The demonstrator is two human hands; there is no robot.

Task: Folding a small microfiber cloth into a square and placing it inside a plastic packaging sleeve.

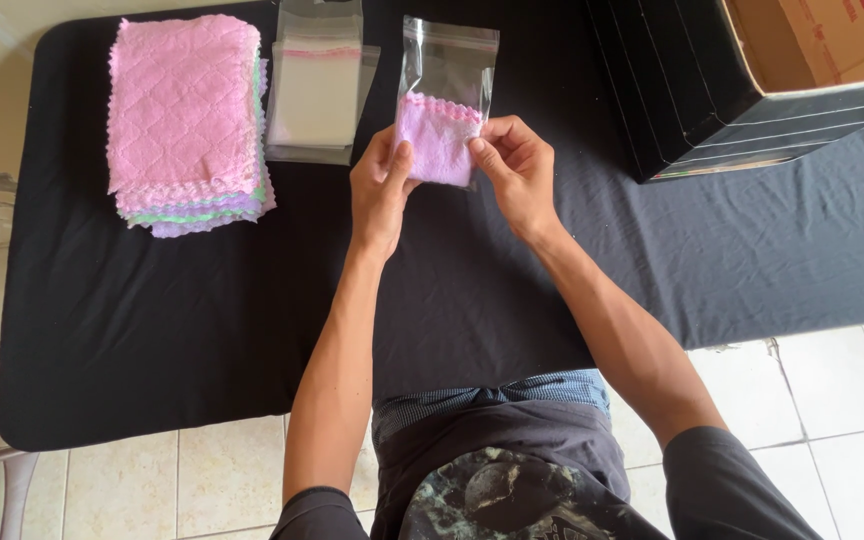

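A clear plastic bag [447, 55] is held above the black table, with a folded pale purple cloth with a pink trim [434, 140] partly inside its lower end. My left hand [382, 185] grips the left lower edge of the bag and cloth. On the right side, my right hand [517, 170] pinches the bag's edge over the cloth. Both hands meet at the bag's bottom opening.
A stack of pink, green and purple quilted cloths [187, 115] lies at the table's back left. A pile of clear bags [314, 90] sits beside it. An open black cardboard box [742, 80] stands at the back right. The black tablecloth [152, 320] covers the table over a tiled floor.
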